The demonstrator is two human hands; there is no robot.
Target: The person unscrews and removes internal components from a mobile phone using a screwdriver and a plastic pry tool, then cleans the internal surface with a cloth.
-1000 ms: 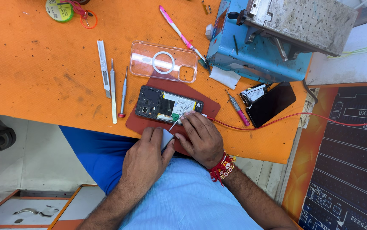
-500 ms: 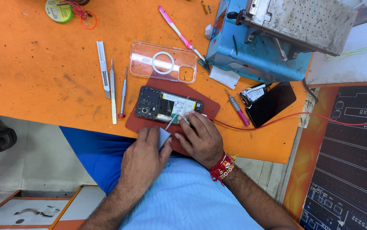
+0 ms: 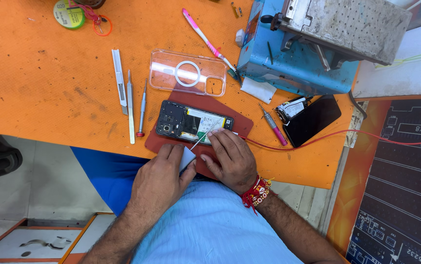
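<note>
An opened phone [image 3: 191,123] with its back removed lies on a dark red mat [image 3: 230,117] at the near edge of the orange table. My right hand [image 3: 230,159] rests on the mat with its fingertips on the phone's right end, beside a thin white tool [image 3: 201,138] that slants across the phone's near edge. My left hand [image 3: 159,183] sits just below the mat and pinches a small pale grey card [image 3: 187,157] between thumb and fingers. A red thread band circles my right wrist.
A clear phone case [image 3: 187,72] lies behind the mat. Left of it lie a knife, tweezers and a small screwdriver [image 3: 142,108]. A pink tool [image 3: 274,126], a black phone [image 3: 315,120] and a blue machine [image 3: 298,54] sit to the right. A red wire [image 3: 347,133] runs right.
My right hand's fingers have shifted slightly on the phone's right end. My left hand stays in place with the grey card.
</note>
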